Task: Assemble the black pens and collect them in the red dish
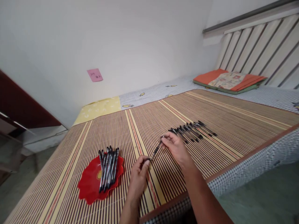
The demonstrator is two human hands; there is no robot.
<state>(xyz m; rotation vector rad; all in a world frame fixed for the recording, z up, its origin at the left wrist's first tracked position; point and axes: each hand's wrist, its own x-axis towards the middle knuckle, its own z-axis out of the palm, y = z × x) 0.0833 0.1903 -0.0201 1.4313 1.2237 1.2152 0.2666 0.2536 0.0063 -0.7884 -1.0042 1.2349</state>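
Observation:
Between my two hands a slim dark pen (156, 150) is held slantwise above the striped mat. My left hand (139, 171) pinches its lower end, and my right hand (174, 146) pinches the upper end, with that tip partly hidden by the fingers. To the left lies a red wavy-edged plate (90, 177) bearing a bundle of several clear-barrelled pens with black caps (108, 169). Beyond my right hand, a row of several similar pens (193, 130) lies side by side on the mat, its near left end partly covered by the hand.
The brown and cream slatted mat (112, 130) covers a bed with a checked sheet (252, 169) hanging at the front edge. An orange folded cloth (230, 80) lies at the back right near a white slatted headboard (261, 46). A pink note (95, 75) is on the wall.

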